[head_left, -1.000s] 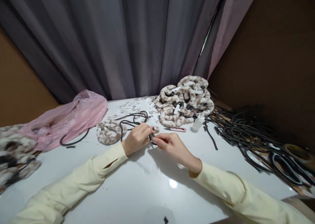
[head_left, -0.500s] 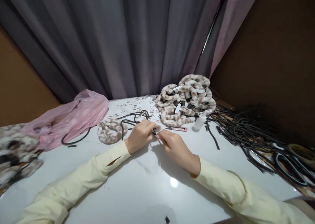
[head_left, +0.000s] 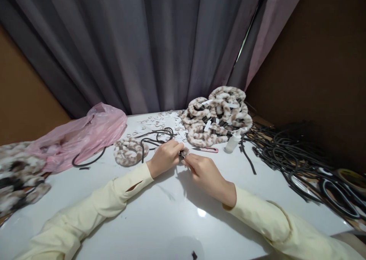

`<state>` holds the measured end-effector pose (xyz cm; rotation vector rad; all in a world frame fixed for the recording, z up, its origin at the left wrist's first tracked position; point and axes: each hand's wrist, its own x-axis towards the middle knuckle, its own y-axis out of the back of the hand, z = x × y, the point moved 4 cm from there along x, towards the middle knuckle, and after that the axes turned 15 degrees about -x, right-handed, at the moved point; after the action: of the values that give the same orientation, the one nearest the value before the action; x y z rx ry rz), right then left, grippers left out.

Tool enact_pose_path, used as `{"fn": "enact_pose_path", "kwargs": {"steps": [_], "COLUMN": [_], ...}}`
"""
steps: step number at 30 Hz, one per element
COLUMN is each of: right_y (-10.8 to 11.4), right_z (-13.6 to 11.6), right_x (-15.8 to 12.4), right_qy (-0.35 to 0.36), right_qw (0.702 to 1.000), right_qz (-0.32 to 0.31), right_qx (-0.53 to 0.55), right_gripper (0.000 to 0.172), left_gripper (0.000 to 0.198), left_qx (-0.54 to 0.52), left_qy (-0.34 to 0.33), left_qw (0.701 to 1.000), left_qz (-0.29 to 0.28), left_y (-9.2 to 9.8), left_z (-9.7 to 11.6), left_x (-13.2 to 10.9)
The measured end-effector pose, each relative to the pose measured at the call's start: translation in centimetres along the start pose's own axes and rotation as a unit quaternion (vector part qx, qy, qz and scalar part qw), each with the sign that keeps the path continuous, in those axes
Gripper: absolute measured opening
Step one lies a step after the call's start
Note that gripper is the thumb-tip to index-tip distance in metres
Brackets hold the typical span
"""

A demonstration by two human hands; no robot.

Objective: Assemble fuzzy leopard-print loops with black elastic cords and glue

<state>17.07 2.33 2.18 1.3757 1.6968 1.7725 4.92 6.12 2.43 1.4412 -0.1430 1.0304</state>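
Your left hand [head_left: 166, 158] and right hand [head_left: 210, 176] pinch a dark piece [head_left: 182, 156]. A fuzzy ring [head_left: 119, 156] sits nearby.

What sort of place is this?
Probably a small craft workspace, at home or in a workshop, I can't tell: fluffy patterned loops are piled on a white table, and black cords lie tangled at the right.

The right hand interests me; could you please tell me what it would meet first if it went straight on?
The right hand would probably meet the left hand first, just past the small dark piece that both seem to pinch, though depth is unclear here.
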Motion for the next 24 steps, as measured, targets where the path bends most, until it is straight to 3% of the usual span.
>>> {"fn": "enact_pose_path", "kwargs": {"steps": [6, 10, 15, 19, 22, 24], "right_y": [1.3, 1.2, 0.8, 0.4, 1.0, 1.8], "right_z": [2.5, 3.2, 3.3, 3.2, 3.1, 2.8], "right_x": [1.3, 1.9, 2.2, 2.2, 2.0, 1.7], "right_qy": [-0.009, 0.012, 0.019, 0.023, 0.036, 0.052], "right_qw": [0.994, 0.992, 0.989, 0.988, 0.987, 0.985], "right_qz": [0.093, 0.093, 0.071, 0.037, 0.059, 0.095], "right_qx": [0.051, 0.083, 0.129, 0.146, 0.148, 0.137], "right_gripper": [0.019, 0.02, 0.021, 0.022, 0.01, 0.016], "left_gripper": [0.02, 0.02, 0.015, 0.013, 0.014, 0.014], "left_qx": [-0.187, -0.263, -0.303, -0.289, -0.274, -0.28], "left_qy": [0.076, 0.119, 0.169, 0.185, 0.188, 0.194], "left_qw": [0.979, 0.957, 0.938, 0.939, 0.943, 0.94], "left_qz": [0.021, 0.004, -0.009, -0.028, -0.031, -0.026], "left_y": [1.0, 1.3, 1.6, 1.4, 1.4, 1.5], "left_z": [0.3, 1.6, 2.2, 2.2, 2.4, 2.4], "left_x": [0.5, 0.7, 0.7, 0.4, 0.2, 0.1]}}
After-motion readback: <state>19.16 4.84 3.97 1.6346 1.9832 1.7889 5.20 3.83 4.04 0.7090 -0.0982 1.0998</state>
